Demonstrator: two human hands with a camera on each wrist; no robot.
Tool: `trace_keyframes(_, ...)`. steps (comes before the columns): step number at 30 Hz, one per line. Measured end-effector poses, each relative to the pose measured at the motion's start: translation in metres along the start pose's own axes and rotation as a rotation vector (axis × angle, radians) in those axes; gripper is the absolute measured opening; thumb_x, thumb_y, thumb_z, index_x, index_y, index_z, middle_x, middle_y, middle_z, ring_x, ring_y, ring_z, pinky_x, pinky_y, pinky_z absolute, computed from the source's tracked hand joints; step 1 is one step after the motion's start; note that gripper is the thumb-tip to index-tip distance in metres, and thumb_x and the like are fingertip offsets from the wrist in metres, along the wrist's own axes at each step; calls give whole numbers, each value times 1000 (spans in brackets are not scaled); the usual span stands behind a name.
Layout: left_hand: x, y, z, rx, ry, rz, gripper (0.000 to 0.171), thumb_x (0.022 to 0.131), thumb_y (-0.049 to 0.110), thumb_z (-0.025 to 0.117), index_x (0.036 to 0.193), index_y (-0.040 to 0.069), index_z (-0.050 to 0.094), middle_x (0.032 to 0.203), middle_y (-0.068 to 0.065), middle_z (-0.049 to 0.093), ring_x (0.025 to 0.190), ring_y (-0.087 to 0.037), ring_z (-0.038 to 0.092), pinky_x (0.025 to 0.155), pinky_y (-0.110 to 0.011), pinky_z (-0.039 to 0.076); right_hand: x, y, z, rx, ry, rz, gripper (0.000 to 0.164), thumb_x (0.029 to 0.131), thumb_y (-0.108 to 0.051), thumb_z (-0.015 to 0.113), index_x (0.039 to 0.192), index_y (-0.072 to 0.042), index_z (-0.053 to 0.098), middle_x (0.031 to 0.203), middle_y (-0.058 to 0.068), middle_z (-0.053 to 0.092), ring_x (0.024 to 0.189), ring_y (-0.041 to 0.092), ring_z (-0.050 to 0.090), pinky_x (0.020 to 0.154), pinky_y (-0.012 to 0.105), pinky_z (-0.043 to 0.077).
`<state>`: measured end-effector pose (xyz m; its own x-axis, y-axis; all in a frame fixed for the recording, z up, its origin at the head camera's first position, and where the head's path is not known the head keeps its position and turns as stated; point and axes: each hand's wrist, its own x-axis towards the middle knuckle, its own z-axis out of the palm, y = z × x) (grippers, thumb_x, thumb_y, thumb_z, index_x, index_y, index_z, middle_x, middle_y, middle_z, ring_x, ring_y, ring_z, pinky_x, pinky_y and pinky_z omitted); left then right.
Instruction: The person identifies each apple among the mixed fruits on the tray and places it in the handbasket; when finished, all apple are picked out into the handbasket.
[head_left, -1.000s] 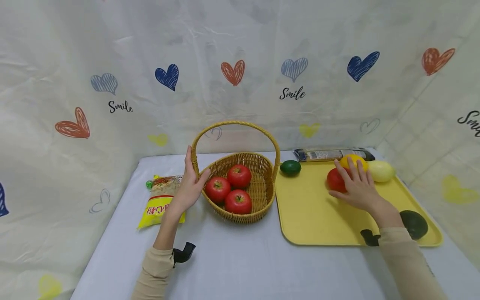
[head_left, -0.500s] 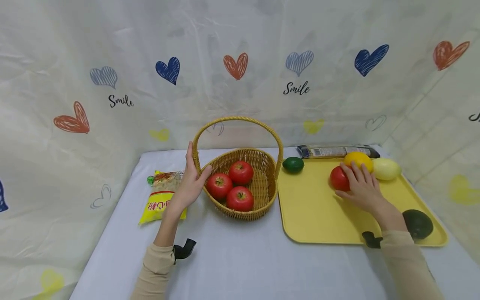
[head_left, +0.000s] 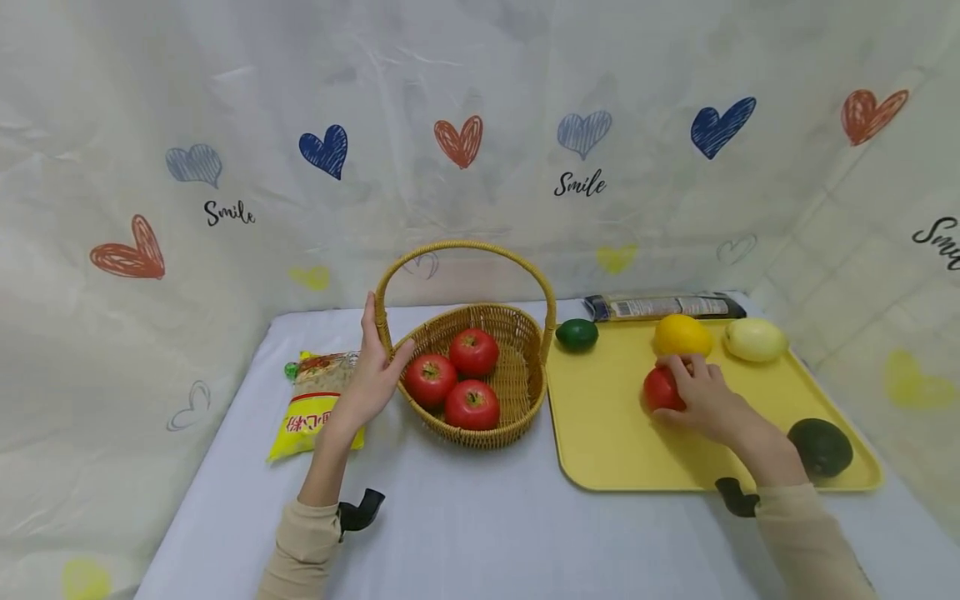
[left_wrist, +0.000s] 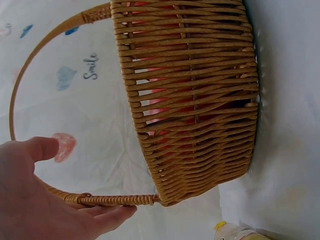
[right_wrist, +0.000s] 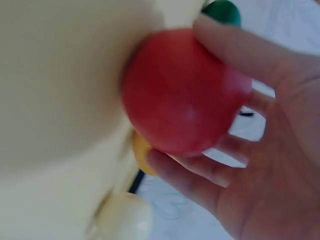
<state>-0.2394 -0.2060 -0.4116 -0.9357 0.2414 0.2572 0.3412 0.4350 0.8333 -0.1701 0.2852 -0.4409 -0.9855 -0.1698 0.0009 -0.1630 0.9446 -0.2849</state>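
My right hand (head_left: 708, 404) holds a red apple (head_left: 662, 389) over the yellow tray (head_left: 615, 433), fingers and thumb curled round it. In the right wrist view the thumb lies on one side of the apple (right_wrist: 185, 92) and the fingers on the other. At the left, my left hand (head_left: 372, 375) touches the handle of a wicker basket (head_left: 528, 392), its fingers extended along the handle's outer side. The left wrist view has those fingers behind the handle (left_wrist: 115, 200) and the thumb apart from it. Inside the basket sit three red apples (head_left: 472, 404).
Around the tray's edges lie a dark green fruit (head_left: 820, 447), a small green fruit (head_left: 577, 335), a yellow-orange fruit (head_left: 683, 336) and a pale yellow fruit (head_left: 756, 340). A long dark packet (head_left: 663, 306) is behind it. Left of the basket is a yellow food bag (head_left: 311, 408).
My right hand has curled round the apple and drawn it slightly nearer, away from the yellow-orange fruit. The left hand stays at the basket handle. The head view has shifted slightly.
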Motion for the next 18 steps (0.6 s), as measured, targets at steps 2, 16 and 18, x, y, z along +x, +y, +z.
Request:
trace_keyframes(2, 0, 0, 0, 0, 1, -4, 92, 106, 44, 51, 161, 35, -23, 172, 8, -19, 163, -26, -8, 130, -61, 7, -4, -8, -4, -17, -45, 6, 73, 84, -38, 83, 133, -8, 39, 126, 33, 40, 108, 55, 43, 71, 66, 55)
trace_keyframes(16, -1, 2, 0, -18, -1, 2, 91, 106, 46, 51, 159, 41, -23, 172, 11, -18, 162, -21, -9, 131, -57, 6, -29, -101, -35, 171, -338, -95, 66, 81, -43, 85, 132, -22, 48, 122, 8, 56, 104, 24, 60, 82, 46, 59)
trace_keyframes(18, -2, 2, 1, -24, -5, 2, 91, 106, 47, 51, 159, 42, -23, 172, 11, -19, 162, -21, -9, 131, -57, 6, -28, -107, -36, 157, -360, -101, 65, 80, -40, 86, 131, -22, 50, 121, 8, 56, 101, 23, 59, 80, 45, 58)
